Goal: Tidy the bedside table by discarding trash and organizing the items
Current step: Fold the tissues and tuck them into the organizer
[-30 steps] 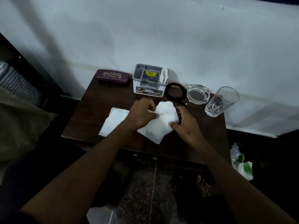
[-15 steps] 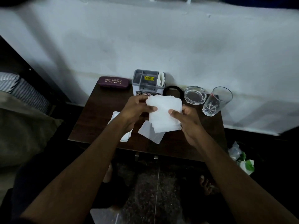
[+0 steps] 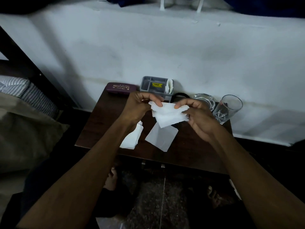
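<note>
While both hands are raised above the dark wooden surface [image 3: 99,129], they share a small stack of white tissues [image 3: 168,115] between them: the left hand [image 3: 138,106] pinches the stack's upper left corner between thumb and fingers, and the right hand [image 3: 196,114] has its thumb and curled fingers closed on the right edge. The stack is held clear of the surface, roughly at its centre. Below it, toward 6 o'clock, a single white sheet [image 3: 160,138] lies flat on the surface, and at about 8 o'clock from that sheet a second pile of white tissues [image 3: 132,138] lies partly hidden under the left forearm. Along the far edge, against the white wall [image 3: 165,47], several items stand in a row. At 11 o'clock lies a maroon spectacle case [image 3: 121,87] with gold lettering. Just beside it, at 12 o'clock, stands a grey organiser box [image 3: 153,85] with compartments, a yellow label inside one and white folded paper standing upright in its right-hand slot. A black ring-shaped object [image 3: 180,95] shows just behind the hands, mostly covered by them. At 1 o'clock sits a clear glass ashtray [image 3: 204,100], and at 2 o'clock a clear drinking glass [image 3: 228,109] stands near the right corner. A bed with a striped pillow [image 3: 24,91] lies off toward 9 o'clock, and bare feet show on the speckled floor [image 3: 156,195] at 6 o'clock.
</note>
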`<action>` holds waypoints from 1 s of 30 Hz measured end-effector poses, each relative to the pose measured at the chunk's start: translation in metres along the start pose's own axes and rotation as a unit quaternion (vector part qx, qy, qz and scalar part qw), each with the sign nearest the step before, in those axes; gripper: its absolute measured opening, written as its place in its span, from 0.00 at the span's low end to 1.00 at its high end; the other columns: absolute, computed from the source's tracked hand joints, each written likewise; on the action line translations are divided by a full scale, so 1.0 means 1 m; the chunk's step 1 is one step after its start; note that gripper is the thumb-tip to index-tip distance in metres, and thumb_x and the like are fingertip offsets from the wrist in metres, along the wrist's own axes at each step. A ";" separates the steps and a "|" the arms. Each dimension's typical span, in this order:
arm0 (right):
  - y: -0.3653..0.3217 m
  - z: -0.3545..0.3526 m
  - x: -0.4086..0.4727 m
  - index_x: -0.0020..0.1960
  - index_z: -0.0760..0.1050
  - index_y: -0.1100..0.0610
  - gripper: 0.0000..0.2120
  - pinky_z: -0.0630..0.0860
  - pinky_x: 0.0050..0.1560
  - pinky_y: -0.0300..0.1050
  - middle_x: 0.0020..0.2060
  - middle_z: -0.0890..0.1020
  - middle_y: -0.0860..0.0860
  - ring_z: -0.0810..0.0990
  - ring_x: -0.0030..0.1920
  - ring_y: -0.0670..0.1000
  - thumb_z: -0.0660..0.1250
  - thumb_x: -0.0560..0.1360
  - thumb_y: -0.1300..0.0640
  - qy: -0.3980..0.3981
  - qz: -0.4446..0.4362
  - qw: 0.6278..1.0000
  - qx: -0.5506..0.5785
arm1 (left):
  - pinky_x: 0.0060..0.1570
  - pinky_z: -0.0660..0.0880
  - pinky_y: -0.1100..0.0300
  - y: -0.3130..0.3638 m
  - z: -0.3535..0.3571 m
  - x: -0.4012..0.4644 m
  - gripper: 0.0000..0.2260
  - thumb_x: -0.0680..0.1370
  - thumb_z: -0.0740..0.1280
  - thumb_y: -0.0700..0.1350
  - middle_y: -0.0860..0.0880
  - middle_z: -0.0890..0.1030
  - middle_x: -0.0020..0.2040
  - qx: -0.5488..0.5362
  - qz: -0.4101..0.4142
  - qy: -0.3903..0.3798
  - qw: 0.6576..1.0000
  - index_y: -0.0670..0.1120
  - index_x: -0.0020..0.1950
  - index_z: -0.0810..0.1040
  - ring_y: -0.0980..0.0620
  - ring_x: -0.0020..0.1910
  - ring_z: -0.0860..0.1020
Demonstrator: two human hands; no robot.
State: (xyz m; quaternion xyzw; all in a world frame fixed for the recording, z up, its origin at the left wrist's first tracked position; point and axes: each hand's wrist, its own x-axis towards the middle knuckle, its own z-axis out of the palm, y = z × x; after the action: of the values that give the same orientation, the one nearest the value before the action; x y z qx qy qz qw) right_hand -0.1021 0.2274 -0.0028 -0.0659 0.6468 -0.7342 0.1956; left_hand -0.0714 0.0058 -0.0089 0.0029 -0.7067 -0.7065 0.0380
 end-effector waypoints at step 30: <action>-0.076 0.041 0.193 0.49 0.77 0.50 0.14 0.63 0.35 0.43 0.43 0.79 0.50 0.78 0.43 0.57 0.65 0.71 0.67 -0.067 -0.251 0.598 -0.758 | 0.43 0.81 0.60 -0.029 -0.048 0.023 0.12 0.80 0.65 0.27 0.46 0.89 0.48 -0.036 -0.044 0.093 0.994 0.36 0.56 0.86 0.47 0.48 0.89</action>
State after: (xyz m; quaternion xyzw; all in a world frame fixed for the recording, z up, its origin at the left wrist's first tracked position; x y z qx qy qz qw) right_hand -0.2797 0.1246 0.0477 -0.3990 0.9139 0.0064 -0.0737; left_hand -0.0930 -0.0438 -0.0365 0.0984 -0.6734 -0.7291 0.0724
